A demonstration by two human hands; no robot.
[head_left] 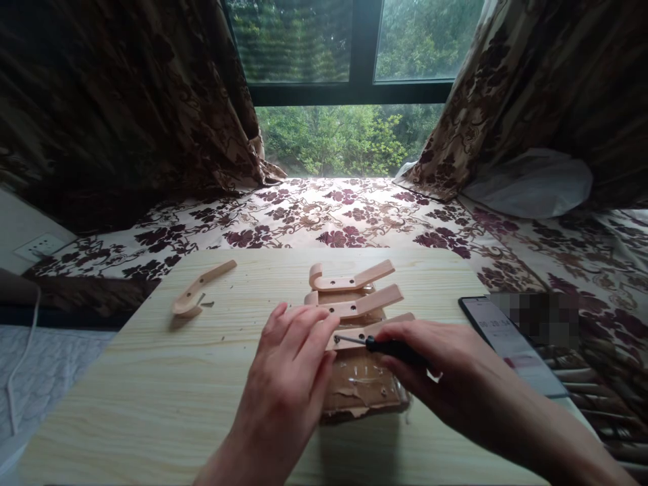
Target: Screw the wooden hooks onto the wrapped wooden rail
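My right hand (430,358) is closed round the black handle of a screwdriver (395,349). Its thin shaft points left, the tip at a screw (337,339) in the left hole of the nearest wooden hook (374,332). Over that hook's curled left end lies my left hand (293,358), its fingers together and gripping, hiding the end. Two more wooden hooks, a middle one (344,308) and a far one (349,280), sit in a row behind it. Under them is a brown cardboard block (359,388) wrapped in clear tape, its near edge torn.
A fourth-like loose wooden hook (202,280) lies at the table's left, with a couple of screws (206,304) beside it. A phone (511,344) showing a timer rests at the right edge of the pale wooden table (167,391). Beyond stands a floral-covered ledge (304,216) below a window.
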